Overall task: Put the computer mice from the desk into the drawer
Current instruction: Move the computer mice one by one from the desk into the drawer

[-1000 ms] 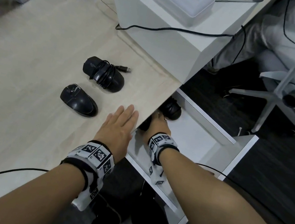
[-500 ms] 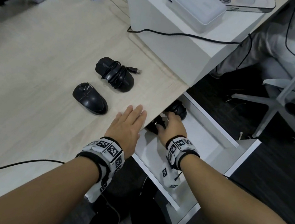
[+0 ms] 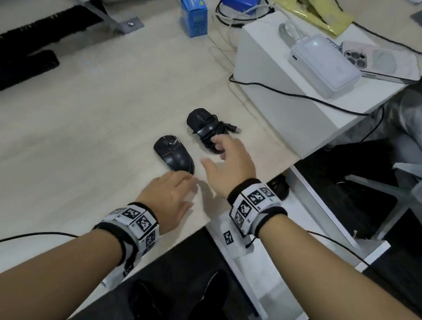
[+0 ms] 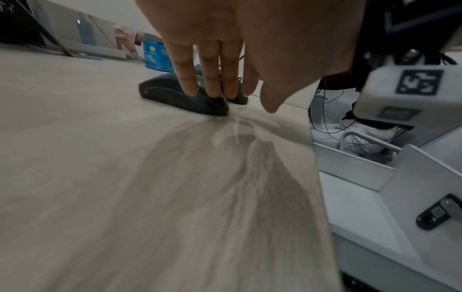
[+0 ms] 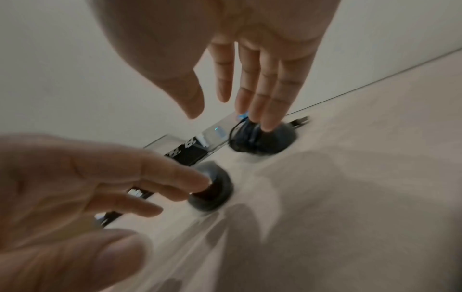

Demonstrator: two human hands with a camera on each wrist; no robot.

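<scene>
Two black mice lie on the light wooden desk (image 3: 65, 148). The nearer one is a plain mouse (image 3: 174, 153) (image 4: 175, 94) (image 5: 212, 189). My left hand (image 3: 183, 180) (image 4: 225, 96) lies with straight fingers touching its rear. Behind it sits a wired mouse (image 3: 205, 128) (image 5: 262, 140) with its cord wrapped round it. My right hand (image 3: 214, 152) (image 5: 225, 110) hovers open over it, fingertips touching its near end. A third black mouse (image 3: 279, 187) lies in the open white drawer (image 3: 322, 207) under the desk edge at the right.
A white box (image 3: 284, 102) stands on the desk behind the mice and carries a white device (image 3: 325, 64) and a phone (image 3: 363, 57). Blue boxes (image 3: 194, 16) and cables lie farther back. A black cable (image 3: 7, 236) crosses the near desk. A chair base (image 3: 410, 192) stands right.
My right hand came out of the drawer, leaving a mouse there, and reached to the wired mouse. My left hand slid forward to the plain mouse.
</scene>
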